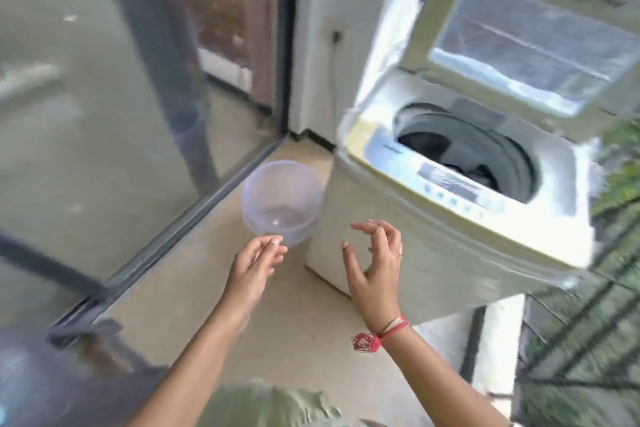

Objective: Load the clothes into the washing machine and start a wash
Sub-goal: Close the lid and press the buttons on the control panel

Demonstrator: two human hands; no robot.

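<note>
Both hands bare: left hand [254, 258] pinches clear bowl [282, 201] (rim).

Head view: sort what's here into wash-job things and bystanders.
Job: washing machine, lid up; dark clothes in the drum; clear bowl pinched by left hand; right hand empty.
Bystanders: glass door, wall socket, plants.

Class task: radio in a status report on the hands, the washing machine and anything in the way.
Left hand pinching clear bowl by its rim; right hand open, empty. Washing machine lid up, dark clothes in drum. Nothing blocking the opening.
</note>
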